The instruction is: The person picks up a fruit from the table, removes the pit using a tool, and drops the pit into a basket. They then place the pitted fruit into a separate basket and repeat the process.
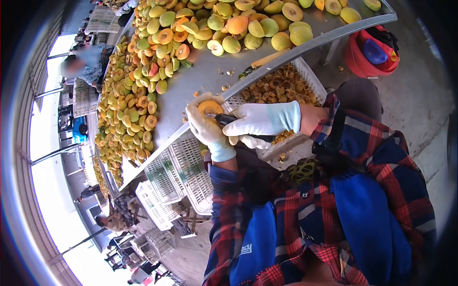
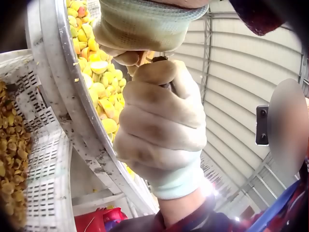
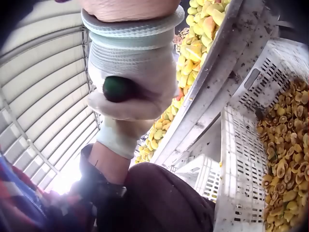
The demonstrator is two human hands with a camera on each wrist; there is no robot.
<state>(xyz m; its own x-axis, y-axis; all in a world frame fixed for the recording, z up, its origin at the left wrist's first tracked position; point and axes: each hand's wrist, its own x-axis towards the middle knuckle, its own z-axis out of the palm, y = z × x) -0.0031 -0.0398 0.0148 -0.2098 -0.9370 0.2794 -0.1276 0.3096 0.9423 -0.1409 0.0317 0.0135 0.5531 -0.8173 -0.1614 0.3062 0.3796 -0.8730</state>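
Observation:
In the head view, my gloved left hand point(image 1: 206, 127) grips a halved yellow peach point(image 1: 209, 106), cut face up, at the metal table's edge. My gloved right hand point(image 1: 260, 119) holds a dark-handled pitting tool point(image 1: 222, 119), its tip at the middle of the cut face. In the right wrist view, the rounded dark green handle end point(image 3: 116, 89) pokes out of the right fist. From the left wrist, the right hand point(image 2: 159, 113) shows as a closed fist below the left glove point(image 2: 145, 26), and the peach is mostly hidden.
Heaps of peach halves point(image 1: 138, 107) cover much of the metal table point(image 1: 179, 90). Beneath its edge stands a white crate point(image 1: 310, 74) of brown pit pieces point(image 1: 281, 86). Stacked crates point(image 1: 191, 167) stand to the left, a red tub point(image 1: 358, 57) at the right. Other people are in the background.

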